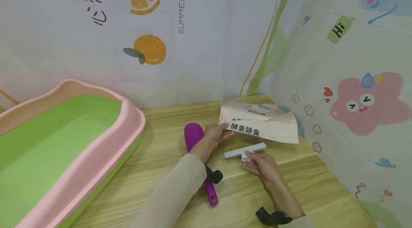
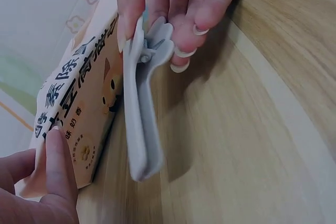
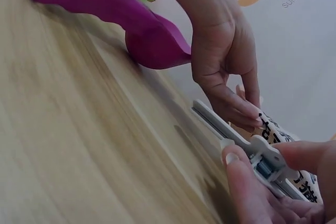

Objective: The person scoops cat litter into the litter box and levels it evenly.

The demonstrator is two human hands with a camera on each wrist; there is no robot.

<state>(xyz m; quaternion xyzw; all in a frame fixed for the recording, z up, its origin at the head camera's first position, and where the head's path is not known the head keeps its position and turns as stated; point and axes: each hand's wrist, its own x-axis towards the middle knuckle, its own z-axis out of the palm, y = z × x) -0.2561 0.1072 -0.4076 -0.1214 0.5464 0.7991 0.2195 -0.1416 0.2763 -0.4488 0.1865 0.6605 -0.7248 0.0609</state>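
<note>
A pale pink printed paper bag point(image 1: 270, 126) with its top folded over lies at the back right of the wooden table. My left hand point(image 1: 212, 137) pinches the bag's left edge between thumb and fingers. In my right hand point(image 1: 262, 165) is a white sealing clip point(image 1: 245, 151), pinched by its spring handle in front of the bag. The left wrist view shows the clip point(image 2: 139, 114) side-on, its two long bars close together. Beneath my left forearm lies a purple scoop point(image 1: 194, 135), partly hidden; its handle points toward me.
A litter box point(image 1: 132, 113) with a pink rim and green inside fills the left side of the table. Printed cloth walls point(image 1: 206, 49) stand behind and on the right. Black straps point(image 1: 273, 217) circle both wrists.
</note>
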